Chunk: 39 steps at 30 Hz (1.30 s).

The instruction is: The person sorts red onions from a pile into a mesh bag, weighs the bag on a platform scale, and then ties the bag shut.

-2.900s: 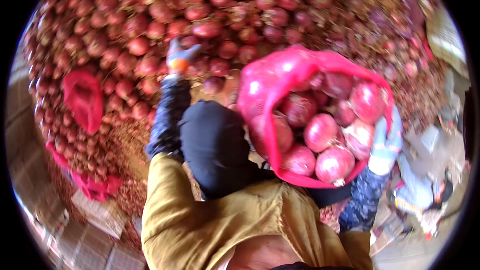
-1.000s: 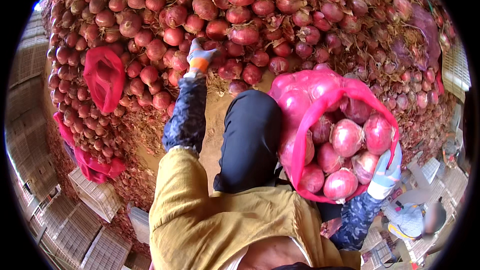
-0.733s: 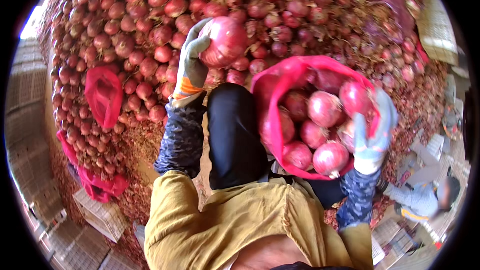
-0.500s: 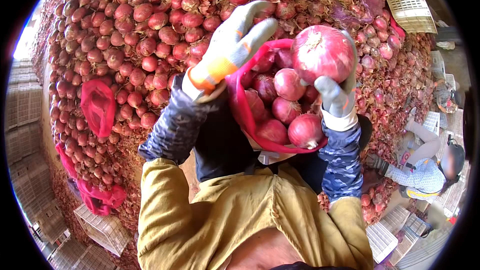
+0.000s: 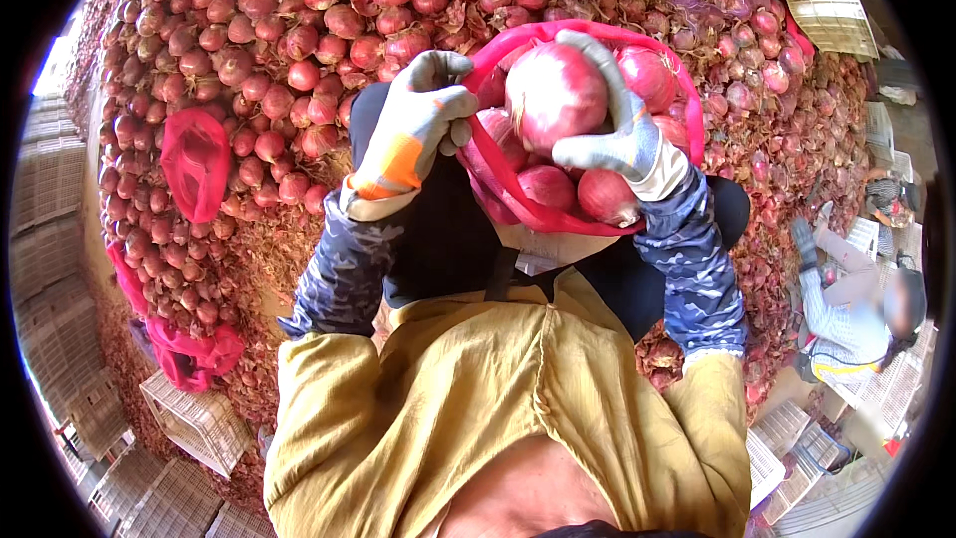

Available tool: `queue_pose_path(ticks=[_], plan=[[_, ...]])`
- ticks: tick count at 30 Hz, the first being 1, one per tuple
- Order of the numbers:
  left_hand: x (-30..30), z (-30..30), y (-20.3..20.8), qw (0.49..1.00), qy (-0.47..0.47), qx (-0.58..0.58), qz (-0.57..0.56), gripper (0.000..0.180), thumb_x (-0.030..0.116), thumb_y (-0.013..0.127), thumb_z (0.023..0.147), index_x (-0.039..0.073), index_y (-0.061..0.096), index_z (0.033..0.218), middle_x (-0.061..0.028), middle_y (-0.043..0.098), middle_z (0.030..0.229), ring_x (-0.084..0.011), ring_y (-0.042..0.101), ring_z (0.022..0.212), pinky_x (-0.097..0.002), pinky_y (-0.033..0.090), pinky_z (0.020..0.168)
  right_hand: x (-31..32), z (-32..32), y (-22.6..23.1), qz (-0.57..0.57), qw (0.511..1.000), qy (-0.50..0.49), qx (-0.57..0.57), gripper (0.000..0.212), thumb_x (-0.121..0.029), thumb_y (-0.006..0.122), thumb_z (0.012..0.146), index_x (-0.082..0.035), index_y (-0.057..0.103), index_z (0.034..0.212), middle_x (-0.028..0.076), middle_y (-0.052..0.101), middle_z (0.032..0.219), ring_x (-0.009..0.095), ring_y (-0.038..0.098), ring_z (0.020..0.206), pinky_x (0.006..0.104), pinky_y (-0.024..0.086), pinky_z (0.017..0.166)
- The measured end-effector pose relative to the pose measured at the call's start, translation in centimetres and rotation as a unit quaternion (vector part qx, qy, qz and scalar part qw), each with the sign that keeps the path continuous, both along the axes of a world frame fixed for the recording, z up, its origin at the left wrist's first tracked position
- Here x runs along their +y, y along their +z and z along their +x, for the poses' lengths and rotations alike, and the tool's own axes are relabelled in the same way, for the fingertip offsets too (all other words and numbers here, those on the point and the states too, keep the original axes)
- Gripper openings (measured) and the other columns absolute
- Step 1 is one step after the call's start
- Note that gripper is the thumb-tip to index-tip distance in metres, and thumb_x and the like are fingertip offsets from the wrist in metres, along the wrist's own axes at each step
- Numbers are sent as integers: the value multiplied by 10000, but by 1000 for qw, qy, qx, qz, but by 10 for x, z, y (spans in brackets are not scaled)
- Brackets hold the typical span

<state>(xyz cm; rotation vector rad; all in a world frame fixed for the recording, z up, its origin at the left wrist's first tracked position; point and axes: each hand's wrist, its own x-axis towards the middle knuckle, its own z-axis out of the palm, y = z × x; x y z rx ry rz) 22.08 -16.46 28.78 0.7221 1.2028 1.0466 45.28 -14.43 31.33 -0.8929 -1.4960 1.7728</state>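
My right hand [image 5: 627, 125], in a grey glove, grips a large red onion [image 5: 556, 98] over the mouth of a pink-red mesh bag [image 5: 558, 221]. Fingers and thumb reach around the onion's right side. Several red onions [image 5: 546, 187] fill the bag, which stands between my legs with its mouth spread wide. Beside the bag's left rim is my left hand [image 5: 423, 115], gloved in grey with an orange cuff. Its fingers are curled closed and come up against the rim; whether they pinch the mesh is hidden.
A wide heap of red onions [image 5: 259, 50] spreads ahead and to the left. An empty pink mesh bag [image 5: 194, 164] lies on it, more pink mesh [image 5: 192, 354] lower down. Plastic crates [image 5: 199, 423] stand at both sides. Another person [image 5: 851, 324] sits at the far right.
The large onion has moved left with my right hand, over the bag's mouth. My left hand has drawn back, and its outstretched fingers have curled closed at the rim.
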Motion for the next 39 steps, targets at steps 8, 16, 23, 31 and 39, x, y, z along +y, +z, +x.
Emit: queue_pose_path(ticks=[8,16,23,31,39], plan=[[27,-26,14,861,-42,-485,145,153,-17,487,873,10,564,1002,-10,534,762,-51,387,460,-181,257,400,-7,-30,8,140,898,322,-267,881,-217,860,674,-183,413,1432,151,572,1258,300,558,1212,405,427,1042],[-72,-26,-17,977,62,110,171,357,61,625,873,-9,524,1208,-111,603,1014,-182,592,798,-288,478,714,-35,-26,12,280,872,197,-350,922,-239,771,676,-66,348,1477,184,473,1419,363,485,1279,436,380,1088],[-102,28,-66,977,50,-204,-30,635,178,707,911,24,379,1432,-75,649,1007,-97,614,729,-248,504,624,-38,-12,14,239,906,166,-307,837,-155,660,723,-29,335,1484,192,451,1434,359,458,1316,430,355,1124],[-84,33,-15,982,110,-133,73,293,-35,677,813,44,560,1069,17,600,784,-55,566,631,-203,436,522,-52,-26,8,419,812,94,-396,931,-317,863,660,-5,432,1424,212,499,1365,380,495,1237,459,408,1059],[-26,-27,-23,930,34,46,364,247,-9,638,860,25,651,1105,-69,696,906,-140,679,748,-276,531,697,-75,-49,-8,462,704,21,-538,759,-376,788,715,-8,507,1316,258,503,1298,441,517,1115,539,433,965]])
